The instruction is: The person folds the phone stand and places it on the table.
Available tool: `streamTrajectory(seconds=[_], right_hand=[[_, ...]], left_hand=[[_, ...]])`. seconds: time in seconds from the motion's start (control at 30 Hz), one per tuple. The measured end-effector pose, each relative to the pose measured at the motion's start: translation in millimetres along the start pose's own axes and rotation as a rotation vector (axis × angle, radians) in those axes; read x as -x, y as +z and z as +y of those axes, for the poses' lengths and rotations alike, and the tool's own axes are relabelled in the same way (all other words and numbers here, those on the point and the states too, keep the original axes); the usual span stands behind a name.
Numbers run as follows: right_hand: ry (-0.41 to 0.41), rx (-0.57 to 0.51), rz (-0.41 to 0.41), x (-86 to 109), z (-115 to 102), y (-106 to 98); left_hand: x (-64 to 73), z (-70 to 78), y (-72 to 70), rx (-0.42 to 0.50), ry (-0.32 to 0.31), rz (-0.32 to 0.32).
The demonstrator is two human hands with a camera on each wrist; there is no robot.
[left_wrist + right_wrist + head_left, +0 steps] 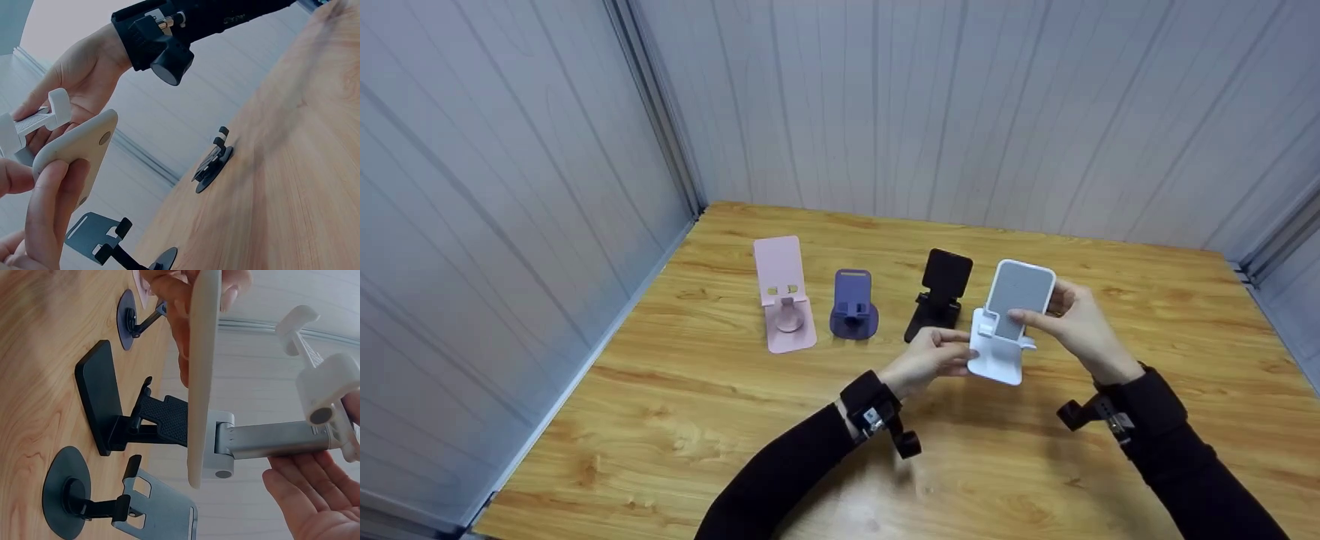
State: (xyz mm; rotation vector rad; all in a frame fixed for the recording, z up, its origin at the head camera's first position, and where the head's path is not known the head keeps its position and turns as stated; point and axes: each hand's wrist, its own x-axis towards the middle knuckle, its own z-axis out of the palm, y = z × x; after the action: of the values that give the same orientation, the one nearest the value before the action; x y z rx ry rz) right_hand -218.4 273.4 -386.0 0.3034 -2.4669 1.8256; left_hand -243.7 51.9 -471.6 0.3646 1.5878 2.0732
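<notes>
Wooden tabletop (615,442) lies beneath both raised hands (928,360) (1081,330) gripping a white stand (1021,289)

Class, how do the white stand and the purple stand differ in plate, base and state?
The white stand has a grey-faced plate; the purple stand has a purple one.
The white stand's base is rectangular; the purple stand's is round.
The left hand and right hand hold the white stand; the purple stand rests on the table.
Both have a plate above a base.

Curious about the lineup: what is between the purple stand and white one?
In the head view, the black stand and left hand show between the purple stand and the white stand.
</notes>
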Motion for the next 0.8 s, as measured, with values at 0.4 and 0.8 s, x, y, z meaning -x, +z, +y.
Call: streamTrajectory(seconds=[0.4, 0.8], right_hand=[[-0.085, 0.14, 0.051, -4.9, 1.2, 0.0], [-0.205, 0.202, 0.11, -9.5, 6.3, 3.4]], left_hand=[[5.6, 3.1, 4.0, 0.044, -0.016, -0.007], [5.1, 2.2, 6.6, 0.053, -0.015, -0.004]])
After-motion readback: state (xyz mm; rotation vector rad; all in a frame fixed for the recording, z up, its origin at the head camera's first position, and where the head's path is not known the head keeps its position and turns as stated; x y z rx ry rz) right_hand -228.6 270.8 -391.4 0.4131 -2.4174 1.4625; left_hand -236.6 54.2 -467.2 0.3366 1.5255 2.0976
